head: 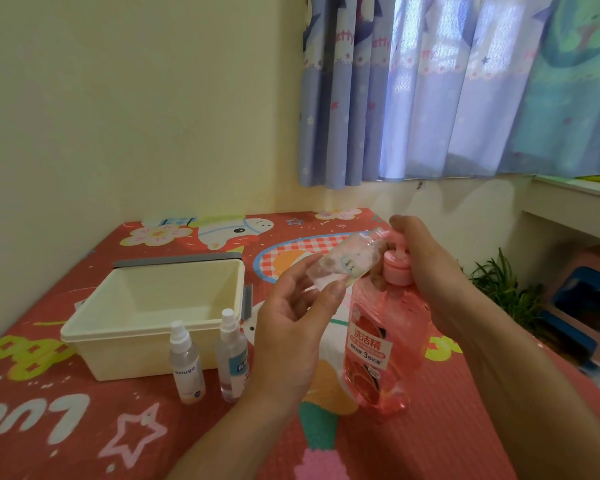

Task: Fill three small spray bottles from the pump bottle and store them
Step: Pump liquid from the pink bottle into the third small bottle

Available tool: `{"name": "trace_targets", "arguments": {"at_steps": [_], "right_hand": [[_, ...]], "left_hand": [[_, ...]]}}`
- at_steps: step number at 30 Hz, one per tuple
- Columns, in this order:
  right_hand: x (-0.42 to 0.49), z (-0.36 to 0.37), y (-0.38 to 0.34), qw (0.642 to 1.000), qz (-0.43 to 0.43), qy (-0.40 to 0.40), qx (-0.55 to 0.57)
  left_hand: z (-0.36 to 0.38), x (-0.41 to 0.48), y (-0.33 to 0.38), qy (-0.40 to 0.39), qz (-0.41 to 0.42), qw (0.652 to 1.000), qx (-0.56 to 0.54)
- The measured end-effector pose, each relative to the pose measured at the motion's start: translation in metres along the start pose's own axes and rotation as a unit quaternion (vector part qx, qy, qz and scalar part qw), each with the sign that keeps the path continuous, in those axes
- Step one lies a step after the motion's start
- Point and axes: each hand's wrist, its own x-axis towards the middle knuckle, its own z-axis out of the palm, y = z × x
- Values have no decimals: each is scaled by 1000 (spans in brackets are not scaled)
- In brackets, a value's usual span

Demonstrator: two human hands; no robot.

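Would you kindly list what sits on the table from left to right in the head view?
Cream bin → spray bottle with the Beluga label → second spray bottle → left hand with a small clear bottle → pink pump bottle → right hand.

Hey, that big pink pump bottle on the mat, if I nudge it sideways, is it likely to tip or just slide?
The pink pump bottle looks nearly full of liquid, so it is probably heavy and would resist a light nudge. It is tall and narrow on a ribbed mat, so a push up high may tip it rather than slide it. The right hand on the pump likely steadies it.
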Motion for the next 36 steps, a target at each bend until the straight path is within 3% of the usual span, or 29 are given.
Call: {"name": "trace_targets", "arguments": {"at_steps": [36], "right_hand": [[-1, 1, -1, 1000, 1, 5, 3]], "left_hand": [[-1, 0, -1, -7, 6, 1000, -3]]}}
